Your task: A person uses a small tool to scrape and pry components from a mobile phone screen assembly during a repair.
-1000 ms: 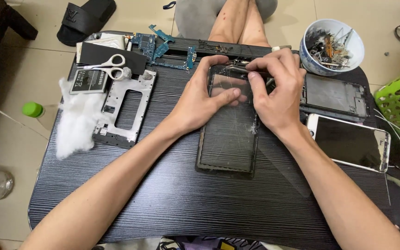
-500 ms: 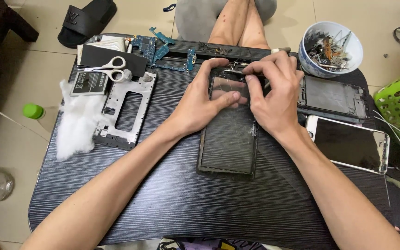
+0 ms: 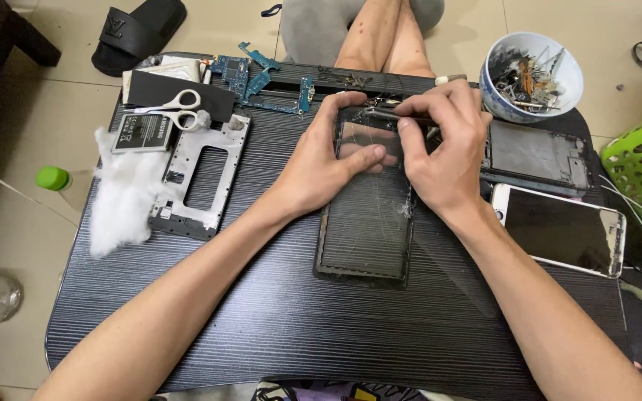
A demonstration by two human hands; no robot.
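Cracked phone (image 3: 367, 223) lies mid-table (image 3: 276, 327), its top end toward the far edge. Your left hand (image 3: 321, 160) clamps its top-left side, thumb pressing the glass. Your right hand (image 3: 443, 145) pinches a thin tool (image 3: 388, 113) at the phone's top. Bowl (image 3: 533, 74) at far right corner.

- Home floor setup used for phone repair, not a proper shop
- low black table (image 3: 276, 327) on beige tiled floor (image 3: 618, 22)
- stripped phone frame (image 3: 202, 178), circuit boards (image 3: 261, 78), bowl of small parts (image 3: 533, 74)
- slipper (image 3: 135, 33) lying nearby
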